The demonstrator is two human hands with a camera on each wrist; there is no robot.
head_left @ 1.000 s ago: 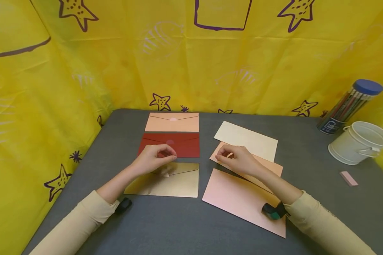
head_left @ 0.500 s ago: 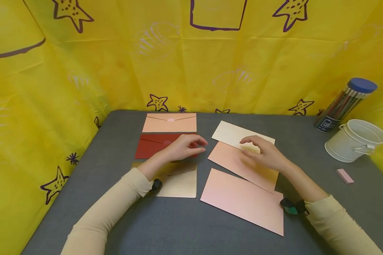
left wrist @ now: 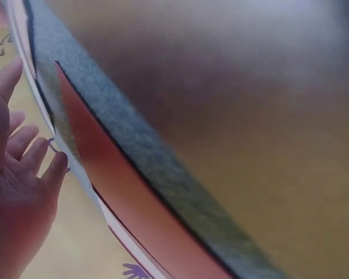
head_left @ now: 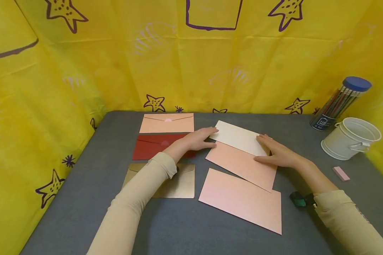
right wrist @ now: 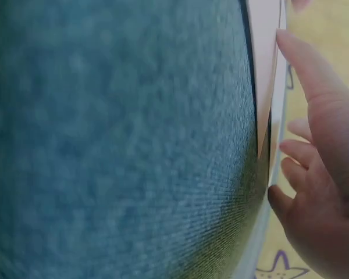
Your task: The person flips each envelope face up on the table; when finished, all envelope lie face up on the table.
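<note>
A cream envelope [head_left: 240, 137] lies tilted at the back right of the table, partly over a peach envelope [head_left: 239, 161]. At its left end is my left hand [head_left: 198, 139], fingertips at the edge and thumb beside the peach envelope's corner. My right hand [head_left: 279, 150] reaches the cream envelope's right end, its fingertips on the edge and its thumb near the border with the peach one. Fingers of both hands are extended, as the left wrist view also shows with the left hand [left wrist: 17, 192]. Nearer to me lies a pink envelope [head_left: 240, 202].
On the left a peach envelope with a round seal [head_left: 167, 124], a red envelope [head_left: 153, 147] and a gold envelope [head_left: 178, 184] form a column. A white bucket [head_left: 346, 141], a pencil tube [head_left: 338, 104] and a pink eraser [head_left: 341, 174] stand or lie at the right.
My left hand has moved right, from above the red and gold envelopes to the cream envelope's left end. My right hand has moved right and away to its right end, fingers straightening.
</note>
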